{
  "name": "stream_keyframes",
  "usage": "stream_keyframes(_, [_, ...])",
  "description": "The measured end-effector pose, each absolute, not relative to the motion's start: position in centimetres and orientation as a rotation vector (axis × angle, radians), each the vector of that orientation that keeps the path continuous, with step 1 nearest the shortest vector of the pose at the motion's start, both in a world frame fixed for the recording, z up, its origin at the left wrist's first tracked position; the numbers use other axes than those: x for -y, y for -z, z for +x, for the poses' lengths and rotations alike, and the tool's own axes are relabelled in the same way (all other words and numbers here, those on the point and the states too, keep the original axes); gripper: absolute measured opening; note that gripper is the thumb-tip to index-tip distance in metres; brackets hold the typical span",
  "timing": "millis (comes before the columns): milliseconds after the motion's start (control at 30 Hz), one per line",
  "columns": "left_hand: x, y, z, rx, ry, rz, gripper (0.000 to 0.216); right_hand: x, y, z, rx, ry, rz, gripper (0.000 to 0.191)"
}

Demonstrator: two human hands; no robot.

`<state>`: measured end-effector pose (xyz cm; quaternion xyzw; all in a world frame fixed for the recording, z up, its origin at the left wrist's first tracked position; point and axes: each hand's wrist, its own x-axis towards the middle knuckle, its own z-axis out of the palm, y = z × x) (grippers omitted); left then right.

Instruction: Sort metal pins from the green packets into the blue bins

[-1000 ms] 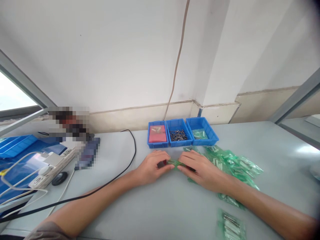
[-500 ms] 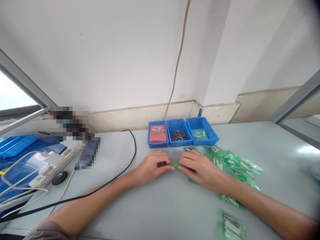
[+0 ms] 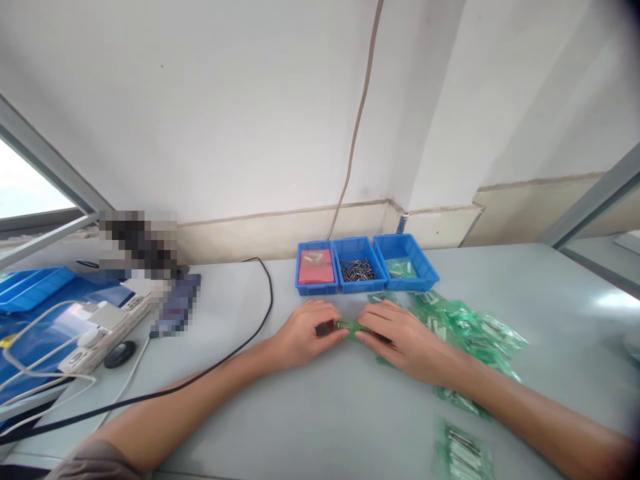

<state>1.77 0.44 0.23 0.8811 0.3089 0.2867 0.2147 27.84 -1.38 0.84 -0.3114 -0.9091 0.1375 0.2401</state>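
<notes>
Both hands rest on the grey table [image 3: 310, 413], fingertips meeting over a small green plastic packet [image 3: 351, 326]. My left hand [image 3: 303, 335] pinches the packet's left end, and a small dark red piece shows under its fingers. My right hand [image 3: 403, 340] is closed on the packet's right end. A heap of similar green packets [image 3: 465, 327] lies just right of my right hand.
Three small blue bins [image 3: 365, 265] stand by the wall: one with a red pad, one with metal pins, one with green packets. A black cable [image 3: 250, 333] crosses the table at the left. A power strip [image 3: 100, 333] and blue trays [image 3: 30, 287] lie far left. Another packet [image 3: 463, 453] sits at the near right.
</notes>
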Motion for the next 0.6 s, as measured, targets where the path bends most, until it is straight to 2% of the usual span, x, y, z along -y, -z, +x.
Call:
stream_keyframes(367, [-0.32, -0.28, 1.77, -0.911, -0.811, 2.418, 0.021, 1.4, -1.15, 27.8, 2.465, -0.344, -0.869, 0.015])
stream_keyframes(600, [-0.52, -0.41, 1.91, -0.936, -0.853, 2.274, 0.027, 1.24, -1.37, 27.84, 2.437, -0.301, -0.907, 0.015])
